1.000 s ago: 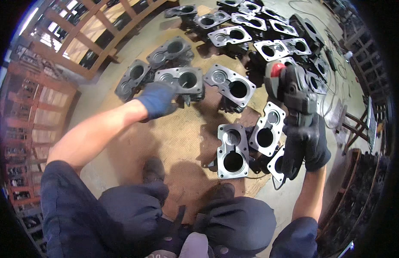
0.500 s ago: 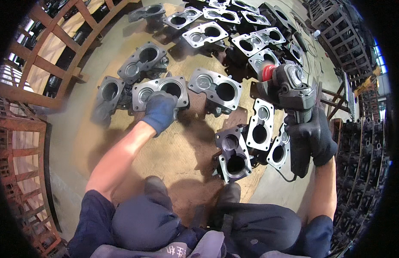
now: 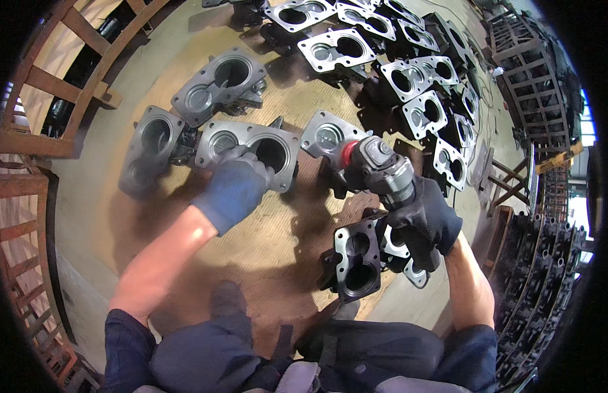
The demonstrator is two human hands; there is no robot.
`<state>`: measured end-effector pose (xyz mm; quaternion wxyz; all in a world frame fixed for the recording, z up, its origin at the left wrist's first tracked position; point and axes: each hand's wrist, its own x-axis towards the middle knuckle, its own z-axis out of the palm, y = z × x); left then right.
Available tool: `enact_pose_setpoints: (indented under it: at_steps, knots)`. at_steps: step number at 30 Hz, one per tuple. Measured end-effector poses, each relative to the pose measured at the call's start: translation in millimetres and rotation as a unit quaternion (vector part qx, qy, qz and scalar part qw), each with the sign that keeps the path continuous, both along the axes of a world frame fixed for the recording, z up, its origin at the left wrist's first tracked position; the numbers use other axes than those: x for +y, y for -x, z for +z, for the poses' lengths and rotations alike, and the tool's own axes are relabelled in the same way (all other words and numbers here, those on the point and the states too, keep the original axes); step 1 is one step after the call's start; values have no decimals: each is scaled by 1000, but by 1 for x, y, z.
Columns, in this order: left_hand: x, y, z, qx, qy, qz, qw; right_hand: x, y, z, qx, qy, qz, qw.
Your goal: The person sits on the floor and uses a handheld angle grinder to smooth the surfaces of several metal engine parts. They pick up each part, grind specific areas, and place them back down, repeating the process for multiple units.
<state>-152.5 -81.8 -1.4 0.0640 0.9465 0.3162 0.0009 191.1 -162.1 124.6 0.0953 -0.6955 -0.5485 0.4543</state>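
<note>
My left hand (image 3: 233,188), in a blue work glove, is closed on a grey metal casting (image 3: 244,135) with two round bores. Its fingers curl over the near edge, between the bores. A black-gloved right hand (image 3: 430,216) of mine grips an angle grinder (image 3: 386,171) by its body. The grinder's red disc (image 3: 347,154) is over or beside the right part of another two-bore casting (image 3: 314,134); whether it touches is hard to tell. The grinder head hides that casting's right bore. Below the grinder, a darker casting (image 3: 358,262) stands near my feet.
Two more castings, one upper left (image 3: 219,85) and one far left (image 3: 151,141), flank the held one. Several others crowd the upper right, around a bright-faced casting (image 3: 337,50). Rusty metal racks (image 3: 30,141) line the left; stacked dark parts (image 3: 536,275) stand right.
My right hand has brought the grinder leftward, from beside the right-hand castings to the middle one. The left hand keeps hold of the same casting. The whole view has shifted slightly.
</note>
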Motion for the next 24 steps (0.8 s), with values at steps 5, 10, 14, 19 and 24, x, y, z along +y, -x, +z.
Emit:
enact_pose_setpoints:
  at_steps: [5,10,14,19,24]
  knots:
    - [10,-13,-3,-57,-40,-37,997,17,-6,9,-25,7,-5,1000]
    - [-4,5,5,5,-28,-112,993,31,0,-4,-24,-6,8,1000]
    - [-6,11,25,1,128,-111,986,24,-27,1,-67,9,-15,998]
    - [-24,50,31,48,53,-160,985,38,-25,-28,-36,36,-46,998]
    - [-28,40,26,-28,-4,-119,993,56,-24,-25,-47,-15,-3,999]
